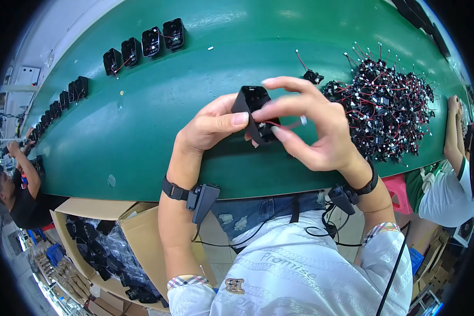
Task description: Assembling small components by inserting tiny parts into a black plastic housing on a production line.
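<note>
Hands point(216, 124) point(310, 126) pinching boxy black plastic housing point(255, 113), thin red wires point(279, 125)

Black housing point(255, 113) partly hidden behind fingers point(287, 108); red wire end blurred; wired-switch heap point(387, 113) too tangled to count.

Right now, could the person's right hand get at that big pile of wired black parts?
Probably yes: the pile lies just beyond the right hand on bare green belt, though that hand pinches a red wire.

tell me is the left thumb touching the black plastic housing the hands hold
Touching. The head view shows the left hand with its thumb pressed flat against the side of the black housing, no gap between them.
</note>
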The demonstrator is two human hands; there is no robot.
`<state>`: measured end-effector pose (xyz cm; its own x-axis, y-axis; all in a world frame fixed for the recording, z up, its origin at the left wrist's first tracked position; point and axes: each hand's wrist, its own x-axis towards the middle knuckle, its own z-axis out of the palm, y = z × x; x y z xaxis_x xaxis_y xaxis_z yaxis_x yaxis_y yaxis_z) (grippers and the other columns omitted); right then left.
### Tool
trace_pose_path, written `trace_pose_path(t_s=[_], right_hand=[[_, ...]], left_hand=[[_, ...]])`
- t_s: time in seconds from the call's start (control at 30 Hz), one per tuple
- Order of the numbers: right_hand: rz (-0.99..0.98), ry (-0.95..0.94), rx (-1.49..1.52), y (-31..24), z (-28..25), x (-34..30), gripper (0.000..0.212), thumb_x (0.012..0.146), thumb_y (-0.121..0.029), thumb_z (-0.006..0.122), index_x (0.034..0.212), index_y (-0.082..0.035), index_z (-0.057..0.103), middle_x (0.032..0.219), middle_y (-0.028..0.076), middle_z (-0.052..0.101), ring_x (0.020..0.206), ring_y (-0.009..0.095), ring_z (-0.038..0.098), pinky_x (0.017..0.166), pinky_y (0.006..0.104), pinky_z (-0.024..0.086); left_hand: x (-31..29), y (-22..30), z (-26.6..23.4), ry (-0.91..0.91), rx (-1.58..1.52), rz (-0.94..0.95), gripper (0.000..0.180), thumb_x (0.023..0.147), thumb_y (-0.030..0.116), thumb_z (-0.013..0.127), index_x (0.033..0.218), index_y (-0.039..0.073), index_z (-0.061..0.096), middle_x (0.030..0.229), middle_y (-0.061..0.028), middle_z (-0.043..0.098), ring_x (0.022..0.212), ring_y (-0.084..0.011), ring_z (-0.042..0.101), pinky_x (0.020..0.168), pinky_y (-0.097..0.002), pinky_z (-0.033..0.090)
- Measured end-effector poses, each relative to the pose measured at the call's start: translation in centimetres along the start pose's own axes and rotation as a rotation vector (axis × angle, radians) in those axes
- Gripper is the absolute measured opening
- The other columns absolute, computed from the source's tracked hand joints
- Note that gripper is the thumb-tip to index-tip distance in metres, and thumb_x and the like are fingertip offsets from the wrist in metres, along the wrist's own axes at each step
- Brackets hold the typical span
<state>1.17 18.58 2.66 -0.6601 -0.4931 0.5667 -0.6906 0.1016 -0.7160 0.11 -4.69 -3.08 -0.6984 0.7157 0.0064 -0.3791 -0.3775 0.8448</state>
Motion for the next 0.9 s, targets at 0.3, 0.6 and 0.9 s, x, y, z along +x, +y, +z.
trace_pose_path(t_s=[0.3,0.6,0.9], right_hand=[[0.156,-0.118,-0.101,0.9,-0.4,-0.4,0.033,0.069,-0.013,0.085,0.1,-0.007,0.078,0.12,0.012,0.065,0.111,0.027,0.062,0.092,0.0391,0.052],[0.607,-0.015,0.773,3.6,-1.2,-0.9,0.017,0.083,-0.011,0.081,0.093,0.0,0.075,0.146,0.019,0.053,0.127,0.028,0.056,0.112,0.0425,0.04],[0.593,0.031,0.944,1.3,2.1,3.3,0.049,0.096,-0.031,0.066,0.131,0.003,0.057,0.129,0.013,0.063,0.124,0.024,0.058,0.111,0.0456,0.043]], left_hand=[[0.3,0.0,0.0,0.076,0.006,0.014,0.046,0.099,0.035,0.061,0.127,-0.002,0.056,0.107,-0.0111,0.066,0.086,-0.0173,0.064,0.074,-0.0307,0.052],[2.6,1.9,4.0,0.303,0.128,-0.012,0.059,0.102,0.051,0.054,0.132,0.001,0.045,0.084,-0.0037,0.058,0.065,-0.0099,0.055,0.053,-0.024,0.043],[-2.7,8.9,6.7,0.683,0.82,-0.172,0.1,0.096,0.073,0.042,0.148,-0.011,0.029,0.073,-0.0144,0.066,0.062,-0.0219,0.065,0.062,-0.0352,0.055]])
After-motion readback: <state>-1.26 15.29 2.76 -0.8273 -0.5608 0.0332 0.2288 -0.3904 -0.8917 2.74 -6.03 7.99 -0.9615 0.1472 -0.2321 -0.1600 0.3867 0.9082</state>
